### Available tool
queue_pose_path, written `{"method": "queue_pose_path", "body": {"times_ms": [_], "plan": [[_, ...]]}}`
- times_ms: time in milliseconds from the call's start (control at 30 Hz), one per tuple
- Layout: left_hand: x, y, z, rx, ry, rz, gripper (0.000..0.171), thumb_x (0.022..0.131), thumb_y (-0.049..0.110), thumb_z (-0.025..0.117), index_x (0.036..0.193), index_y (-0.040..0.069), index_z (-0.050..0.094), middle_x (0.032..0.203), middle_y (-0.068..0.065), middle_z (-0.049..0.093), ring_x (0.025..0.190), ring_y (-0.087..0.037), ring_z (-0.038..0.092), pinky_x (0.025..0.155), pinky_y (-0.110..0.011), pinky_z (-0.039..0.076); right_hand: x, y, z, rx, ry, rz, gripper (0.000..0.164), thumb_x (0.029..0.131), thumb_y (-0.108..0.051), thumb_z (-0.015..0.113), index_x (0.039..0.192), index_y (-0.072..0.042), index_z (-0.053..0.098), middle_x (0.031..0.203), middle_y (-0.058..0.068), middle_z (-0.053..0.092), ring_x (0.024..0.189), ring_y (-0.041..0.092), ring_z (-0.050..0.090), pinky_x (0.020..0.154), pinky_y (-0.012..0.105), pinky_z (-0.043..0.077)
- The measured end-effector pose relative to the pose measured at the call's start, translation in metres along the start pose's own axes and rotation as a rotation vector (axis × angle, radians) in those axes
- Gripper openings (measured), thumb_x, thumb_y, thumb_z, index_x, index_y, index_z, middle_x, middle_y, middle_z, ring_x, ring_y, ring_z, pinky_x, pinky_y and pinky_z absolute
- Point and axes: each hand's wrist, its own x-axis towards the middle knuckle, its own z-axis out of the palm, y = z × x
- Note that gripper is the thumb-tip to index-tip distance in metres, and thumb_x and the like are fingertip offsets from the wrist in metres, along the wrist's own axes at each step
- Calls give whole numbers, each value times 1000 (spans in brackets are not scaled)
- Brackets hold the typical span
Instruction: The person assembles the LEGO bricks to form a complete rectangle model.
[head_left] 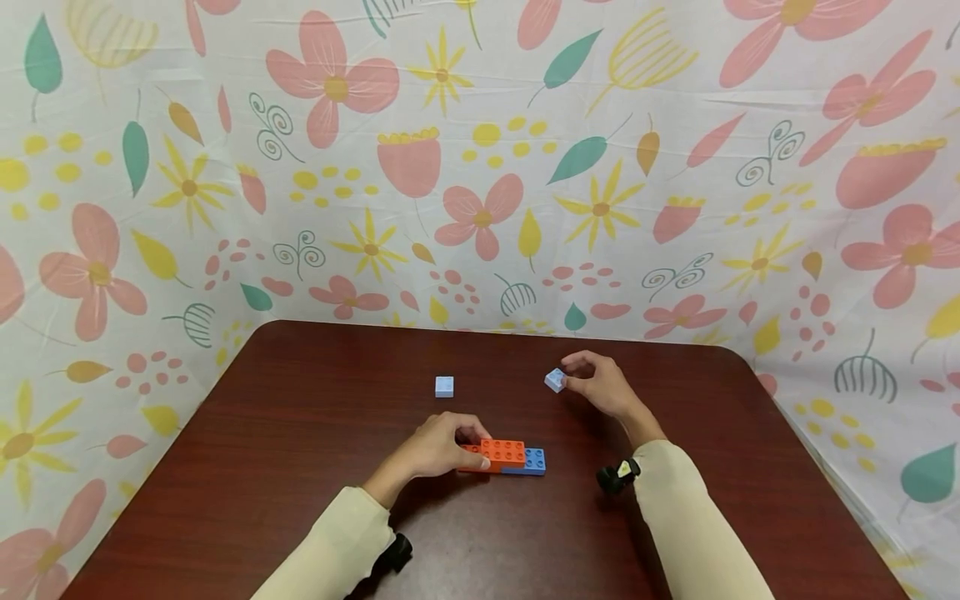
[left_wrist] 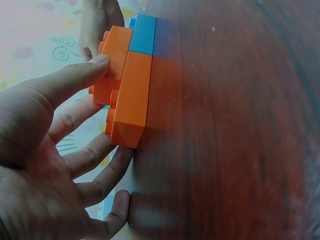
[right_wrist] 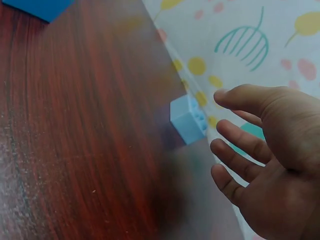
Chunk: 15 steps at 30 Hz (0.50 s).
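Both hands are well apart from each other, and from where I stand they're doing quite different jobs. The left hand has its thumb on the near side of the upper red brick and its fingers behind, pinching it. That brick sits on a lower red brick and on the blue brick beside it, the whole little stack resting on the table. The right hand is loose, nothing in its grasp, fingertips just beside a pale brick; the right wrist's view shows a gap between them.

What would worry me is that pale brick: it sits turned askew to the table's far edge, so a pinch on its corners could spin it or nudge it further off. Then there's the stack. If the left thumb pressed harder than the fingers, it could slide or tip, and lifting by the top alone might leave the lower ones hanging on the studs; I can't tell how firmly they're seated. A careless sweep leftward could also knock the second pale brick, standing beyond the left hand
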Motion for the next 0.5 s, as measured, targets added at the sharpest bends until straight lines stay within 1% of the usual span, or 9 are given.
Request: {"method": "queue_pose_path", "body": {"times_ms": [167,300,500], "plan": [[0,-1,1,3,2,3,21,84,27,86,103,26,77,97,9,75,85,-8,61,81,-32,49,3,8,2,-20,-14,30,40,92,-14,76,129,-2,64,124,22,67,108,32,63,87,37,52],[0,-1,1,9,1,7,21,84,27,86,103,26,77,97,9,75,85,-8,62,80,-32,49,4,13,5,-39,-19,38,42,90,-16,78,128,-3,64,122,22,67,107,32,63,84,35,51],[1,-2,1,14,8,2,22,84,28,86,103,28,77,96,11,75,85,-7,62,81,-32,48,5,18,11,-32,-16,52,43,90,-16,79,128,-3,65,121,22,65,106,32,61,84,34,51]]}}
